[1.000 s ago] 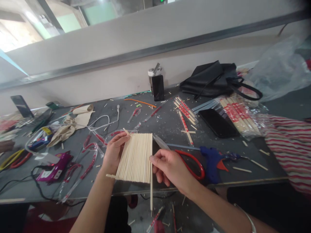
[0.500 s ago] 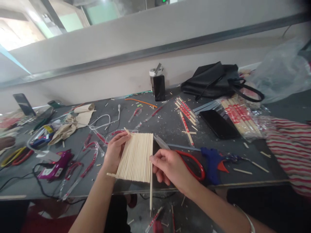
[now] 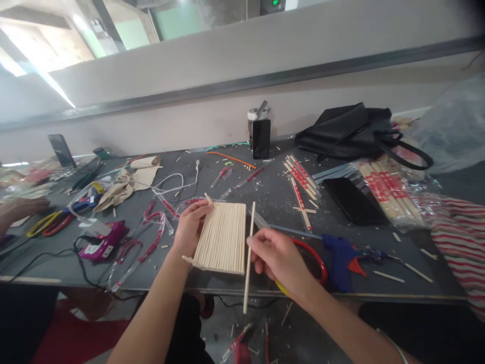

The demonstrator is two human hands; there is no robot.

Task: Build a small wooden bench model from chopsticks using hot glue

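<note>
A flat panel of wooden sticks (image 3: 222, 237), laid side by side, is gripped at its left edge by my left hand (image 3: 193, 225). Two stick ends jut out from the panel's left side, at top and bottom. Between thumb and fingers of my right hand (image 3: 275, 255) is a single wooden stick (image 3: 248, 268), held nearly upright just right of the panel, with a narrow gap between them. Behind my right hand lie scissors with red and yellow handles (image 3: 316, 258), partly hidden, and a blue glue gun (image 3: 337, 263).
Wrapped chopsticks (image 3: 301, 177), a black phone (image 3: 354, 199) and a black bag (image 3: 341, 131) lie to the right. A second phone (image 3: 261, 139) leans on a cup. Purple device (image 3: 104, 240), cables and plastic wrappers lie left. Another person's hand (image 3: 25, 210) rests at far left.
My right hand has moved the stick away from the panel's right edge, opening a gap, and the stick now sits higher. My left hand keeps its hold. The view has shifted left.
</note>
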